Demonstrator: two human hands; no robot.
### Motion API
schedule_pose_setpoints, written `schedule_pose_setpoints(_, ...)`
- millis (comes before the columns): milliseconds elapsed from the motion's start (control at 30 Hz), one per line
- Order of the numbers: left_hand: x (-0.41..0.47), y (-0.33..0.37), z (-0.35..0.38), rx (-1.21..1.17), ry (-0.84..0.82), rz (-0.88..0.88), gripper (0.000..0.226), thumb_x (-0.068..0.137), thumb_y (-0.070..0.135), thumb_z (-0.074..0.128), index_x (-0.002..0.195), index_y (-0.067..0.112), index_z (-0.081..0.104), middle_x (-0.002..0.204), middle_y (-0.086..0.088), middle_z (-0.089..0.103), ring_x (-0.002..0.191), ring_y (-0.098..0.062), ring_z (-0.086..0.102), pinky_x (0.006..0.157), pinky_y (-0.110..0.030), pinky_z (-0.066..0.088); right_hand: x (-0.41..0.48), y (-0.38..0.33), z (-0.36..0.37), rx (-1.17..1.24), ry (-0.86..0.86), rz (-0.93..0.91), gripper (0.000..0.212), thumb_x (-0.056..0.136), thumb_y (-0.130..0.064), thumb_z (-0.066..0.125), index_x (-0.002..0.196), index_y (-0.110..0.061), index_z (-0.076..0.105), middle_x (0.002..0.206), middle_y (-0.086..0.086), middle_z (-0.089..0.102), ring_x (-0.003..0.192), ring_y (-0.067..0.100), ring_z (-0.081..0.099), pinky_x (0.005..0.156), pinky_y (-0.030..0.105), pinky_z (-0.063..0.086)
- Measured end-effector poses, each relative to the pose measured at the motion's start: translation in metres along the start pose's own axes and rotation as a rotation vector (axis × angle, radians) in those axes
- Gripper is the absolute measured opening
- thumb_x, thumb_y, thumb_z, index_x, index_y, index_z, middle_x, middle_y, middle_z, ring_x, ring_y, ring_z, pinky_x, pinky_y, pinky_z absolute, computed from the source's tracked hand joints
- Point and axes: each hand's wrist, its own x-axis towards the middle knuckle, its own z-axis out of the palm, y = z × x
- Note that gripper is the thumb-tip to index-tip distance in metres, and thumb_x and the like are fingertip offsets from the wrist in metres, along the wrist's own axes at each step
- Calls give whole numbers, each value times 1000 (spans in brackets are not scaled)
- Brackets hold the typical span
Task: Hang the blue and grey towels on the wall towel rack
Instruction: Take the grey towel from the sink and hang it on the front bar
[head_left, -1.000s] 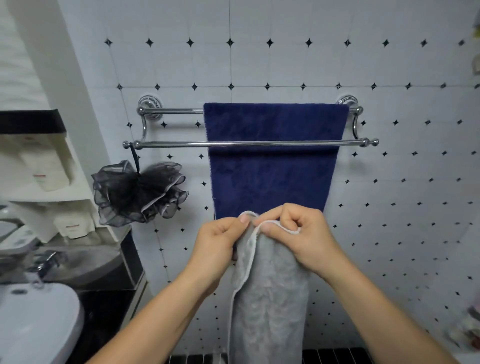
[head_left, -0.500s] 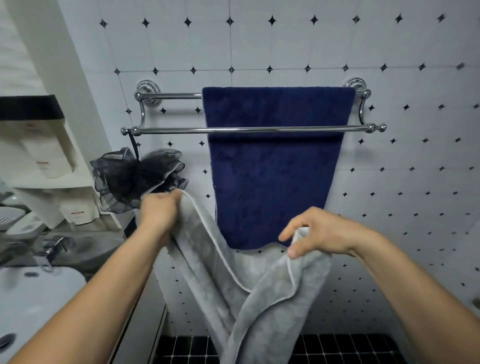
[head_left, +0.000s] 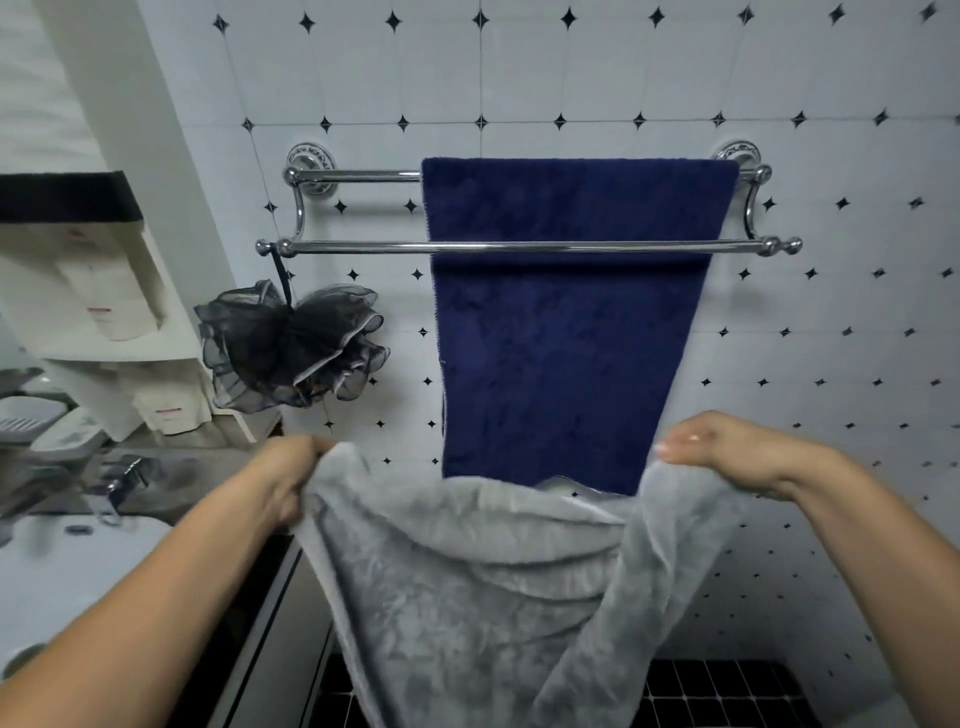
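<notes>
A dark blue towel (head_left: 566, 332) hangs over the back bar of the chrome double towel rack (head_left: 363, 247) on the tiled wall, passing behind the front bar. I hold a grey towel (head_left: 467, 582) spread wide below the rack. My left hand (head_left: 288, 470) grips its left top corner. My right hand (head_left: 727, 449) grips its right top corner. The top edge sags between my hands, just under the blue towel's bottom edge, and the rest drapes downward.
A black mesh bath sponge (head_left: 291, 348) hangs from the front bar's left end. White shelves (head_left: 104, 291) with bottles stand at left, above a counter with a tap (head_left: 127, 475) and a white basin (head_left: 62, 571). Black floor tiles (head_left: 727, 691) show below.
My hands, first together pinching the bunched grey towel, have moved apart and spread it wide. The rack now sits lower in the view.
</notes>
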Motion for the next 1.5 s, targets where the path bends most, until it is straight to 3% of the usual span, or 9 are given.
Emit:
schedule_pose_setpoints(133,-41,-14,63,-144,-167,37,23,96,7,50,106,-7,65,102,-27,66,86,-33,65,79,-47,57,-6,-52,53,166,-315,-192,26,92,-22,65,66,-24,70,67,-14,61,63,1,54,62,13,44)
schedule_pose_setpoints(233,-70,-32,96,-64,-272,113,31,96,23,55,103,-4,69,98,-18,73,85,-28,69,79,-40,58,-2,-73,81,404,-339,-267,8,87,-22,70,84,-16,74,83,-4,71,77,9,65,70,22,50)
schedule_pose_setpoints(400,-93,-41,105,7,-461,418,29,92,30,63,85,5,74,86,-17,75,74,-18,67,65,-24,54,1,-79,86,634,-335,-364,28,81,-8,72,109,-8,73,114,21,70,111,33,65,95,41,53)
schedule_pose_setpoints(667,-91,-44,113,-93,-503,411,39,92,35,60,97,-1,73,99,-22,74,84,-24,68,71,-27,54,-3,-70,88,895,-438,-487,17,82,1,62,86,-10,74,85,6,70,78,20,67,72,32,55)
schedule_pose_setpoints(800,-96,-48,122,-107,-581,402,35,91,35,63,93,3,75,83,-11,75,70,-14,68,60,-20,51,-4,-70,85,560,-132,-466,11,80,-7,74,84,-17,78,88,3,76,86,18,72,76,29,55)
schedule_pose_setpoints(900,-95,-47,120,-125,-595,410,38,89,38,62,99,5,76,96,-19,75,81,-21,70,67,-24,53,-1,-64,79,317,117,-392,10,79,-13,78,84,-23,78,90,0,77,87,15,73,81,34,57)
schedule_pose_setpoints(1233,-97,-46,122,-32,-599,565,16,85,20,72,89,5,76,88,-12,77,81,-18,71,72,-27,55,-8,-70,89,157,284,-382,10,80,-22,75,77,-29,70,84,-7,74,80,9,68,81,36,55)
schedule_pose_setpoints(1400,-85,-27,105,-31,-487,627,10,86,8,68,83,7,78,82,-9,77,74,-14,69,68,-27,56,-12,-58,82,113,9,-399,25,66,-40,83,84,-33,67,84,-15,71,73,2,65,64,20,51)
schedule_pose_setpoints(1500,-69,-1,81,-124,-394,644,16,84,5,68,76,13,79,73,-2,75,67,-12,66,63,-23,54,-13,-26,82,-260,-268,-255,26,62,-43,84,79,-41,64,77,-16,69,68,-1,63,59,20,47)
